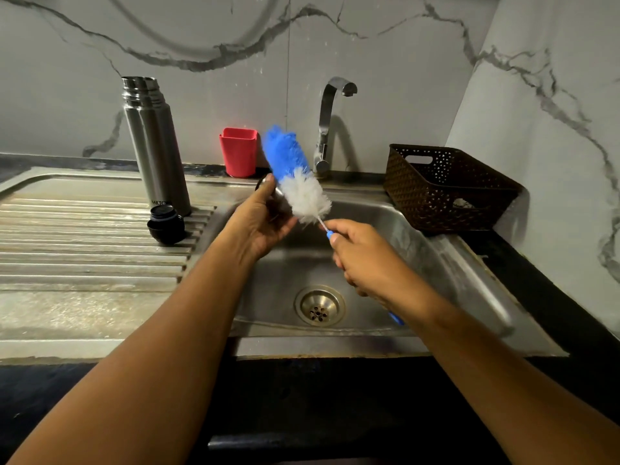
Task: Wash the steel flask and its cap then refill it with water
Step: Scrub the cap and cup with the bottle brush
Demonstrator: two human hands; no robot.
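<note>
R hand (362, 260) grips brush (295, 176) handle; L hand (265, 219) clasps steel cap (273, 193) over sink (469, 263). Risk: wet cap slips into basin.

Both hands (265, 223) (362, 260) forward, fingers curled closed

brushed steel flask (157, 149), fluffy bristled brush (295, 176), woven-look plastic basket (446, 189)

I see flask (155, 142) on drainboard (84, 250), left of basin (419, 260) | stopper (165, 223) before flask | basket (446, 187) right of tap (327, 129)
</note>
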